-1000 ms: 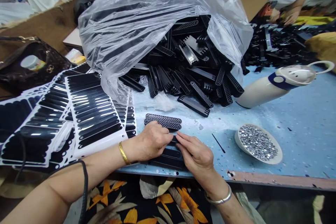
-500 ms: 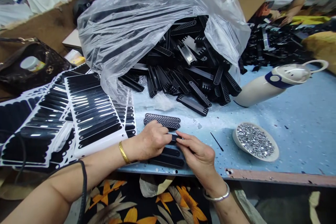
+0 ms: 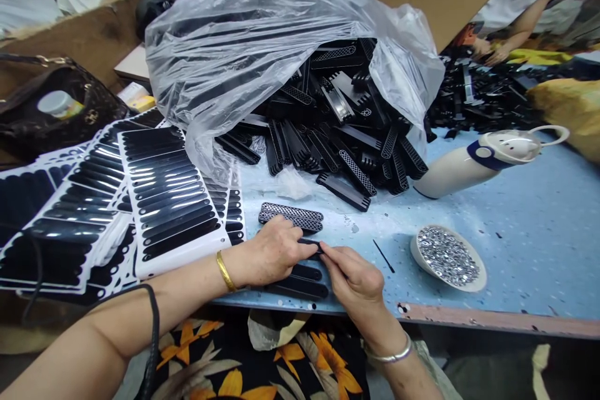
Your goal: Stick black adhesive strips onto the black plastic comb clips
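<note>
Both hands are at one slim black handle piece (image 3: pixel 313 248) near the table's front edge. My left hand (image 3: pixel 272 254), fingers curled, lies over most of this piece, with its forefinger pressing along the top. My right hand (image 3: pixel 354 274) pinches the right end between thumb and fingertips. Just beyond the left hand, a few black pieces with a lattice pattern (image 3: pixel 304 219) lie side by side. Smooth black pieces (image 3: pixel 297 287) lie in front, partly covered by the left hand. To the left are sheets of glossy black stickers (image 3: pixel 173 187); the left forearm crosses in front of them.
A clear plastic bag (image 3: pixel 225 44) spills many black pieces (image 3: pixel 347 131) across the back. On the right are a bowl of small shiny metal parts (image 3: pixel 447 256), a thin black stick (image 3: pixel 384 256) and a leaning bottle (image 3: pixel 450 169). Another person's hands (image 3: pixel 492 53) work at far right.
My left forefinger has slid right along the black piece, closer to my right fingertips. The right hand stays at its end. The camera view has shifted slightly.
</note>
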Tool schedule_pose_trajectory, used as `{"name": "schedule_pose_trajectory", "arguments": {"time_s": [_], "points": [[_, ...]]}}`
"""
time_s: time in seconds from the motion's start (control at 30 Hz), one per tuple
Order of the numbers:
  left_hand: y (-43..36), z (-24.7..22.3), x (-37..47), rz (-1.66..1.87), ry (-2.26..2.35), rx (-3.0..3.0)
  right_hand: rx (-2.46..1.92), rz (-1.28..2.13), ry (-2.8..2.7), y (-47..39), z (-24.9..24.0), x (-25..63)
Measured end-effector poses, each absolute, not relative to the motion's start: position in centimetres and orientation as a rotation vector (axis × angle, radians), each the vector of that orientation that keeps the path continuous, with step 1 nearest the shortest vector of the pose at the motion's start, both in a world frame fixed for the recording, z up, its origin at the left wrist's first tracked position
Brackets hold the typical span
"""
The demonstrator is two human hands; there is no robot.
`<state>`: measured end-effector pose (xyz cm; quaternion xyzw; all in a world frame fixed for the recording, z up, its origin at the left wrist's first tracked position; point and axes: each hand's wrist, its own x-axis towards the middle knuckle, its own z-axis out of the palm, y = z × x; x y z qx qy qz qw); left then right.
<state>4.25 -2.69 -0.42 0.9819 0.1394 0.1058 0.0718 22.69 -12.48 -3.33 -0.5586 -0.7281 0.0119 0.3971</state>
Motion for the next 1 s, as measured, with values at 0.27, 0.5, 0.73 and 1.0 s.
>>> {"name": "schedule_pose_trajectory", "arguments": {"time_s": [0.27, 0.5, 0.73, 1.0], "points": [[-2.6, -0.4, 4.3, 0.283, 0.429, 2.935, -1.415, 0.066, -1.806, -12.5, -3.2, 22.9], [-2.5, -0.6, 4.3, 0.307, 0.427, 2.904, -1.532, 0.167, -1.725, -12.7, -2.9, 22.6], [-2.6, -0.4, 4.5, 0.292, 0.43, 2.915, -1.449, 0.106, -1.795, -12.3, -3.2, 21.8], [-2.2, -0.2, 4.3, 0.336, 0.462, 2.791, -1.507, 0.124, -1.699, -12.3, -2.9, 21.9]]}}
